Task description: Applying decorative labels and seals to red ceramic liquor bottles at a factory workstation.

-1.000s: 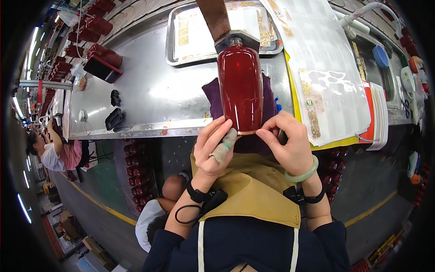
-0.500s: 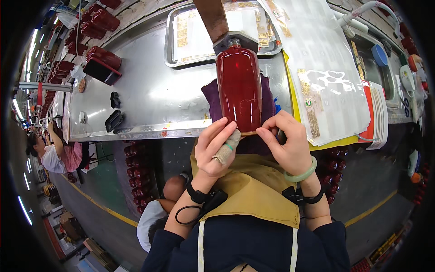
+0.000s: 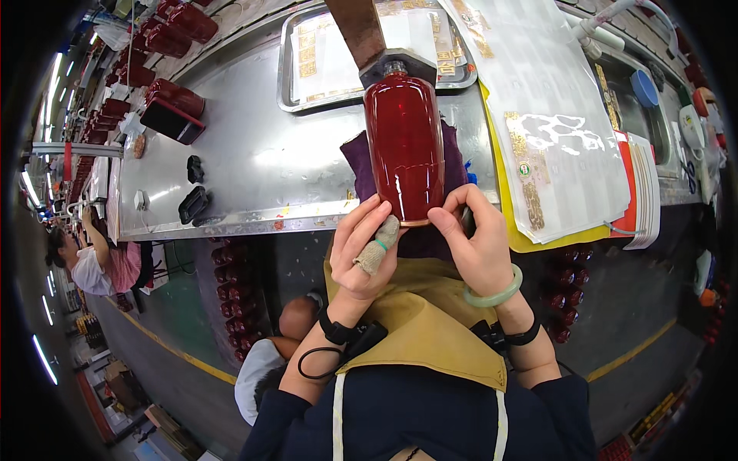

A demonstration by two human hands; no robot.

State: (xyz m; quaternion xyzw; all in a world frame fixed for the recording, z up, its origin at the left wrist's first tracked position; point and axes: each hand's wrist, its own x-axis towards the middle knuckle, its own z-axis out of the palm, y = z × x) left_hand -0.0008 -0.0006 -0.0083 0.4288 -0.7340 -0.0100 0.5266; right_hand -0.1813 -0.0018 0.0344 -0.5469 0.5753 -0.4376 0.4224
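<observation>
Stainless-steel bench (image 3: 261,146), head view: its near edge runs across in front of me, bent by the lens, and its metal extends leftward from the bottle to two small black plastic pieces (image 3: 194,203). On the far side sits a steel tray (image 3: 286,69) holding white sheets with gold lettering. Room to the right is taken up by a stack of white decal sheets (image 3: 565,100) over a yellow sheet (image 3: 503,207), whose near end reaches past the bench edge.

Item in hand: red glass bottle (image 3: 403,138), directly before me, neck pointing away at a dark angular fixture (image 3: 369,74), base toward me about level with the near edge. Purple cloth (image 3: 357,165) shows on both sides of it. A thin line crosses the lower body.

Grip: my left hand (image 3: 361,257), one finger wrapped in a beige finger cover (image 3: 373,253), has its fingertips at the base's left corner. My right hand (image 3: 478,242) sets its thumb at the right corner, index finger bent. I cannot tell whether either hand is clamped on the glass.

Surroundings: a co-worker (image 3: 96,265) at far left, red bottles (image 3: 231,296) beneath the bench, grey floor with a yellow line (image 3: 177,349).
</observation>
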